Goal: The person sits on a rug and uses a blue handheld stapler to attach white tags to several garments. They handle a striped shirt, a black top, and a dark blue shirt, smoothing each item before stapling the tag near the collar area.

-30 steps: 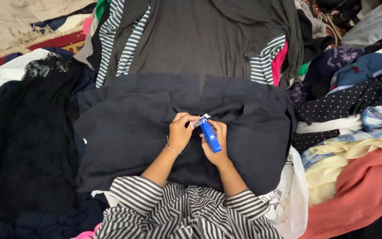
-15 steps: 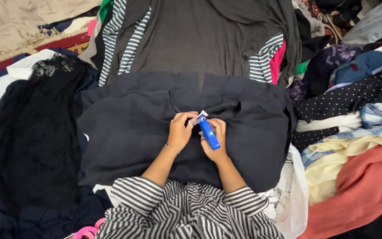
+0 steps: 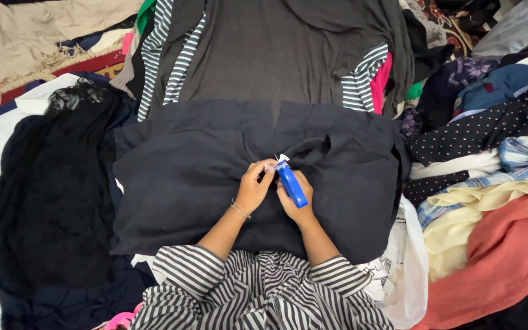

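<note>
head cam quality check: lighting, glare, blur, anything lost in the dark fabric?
Head view: soft, even light, no glare, no hard shadows. Focus sharp across the frame, no motion blur on the left hand or right hand. The blue tool stands out clearly; the dark garment beneath reads low-contrast, folds faint. The small white piece at the tool's tip is too small to identify.

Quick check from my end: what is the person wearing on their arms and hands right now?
Both forearms are bare below wide, loose black-and-white striped sleeves that end near the elbows. A thin bracelet circles the wrist of the left hand. The right hand wears no glove; no rings are discernible.
</note>
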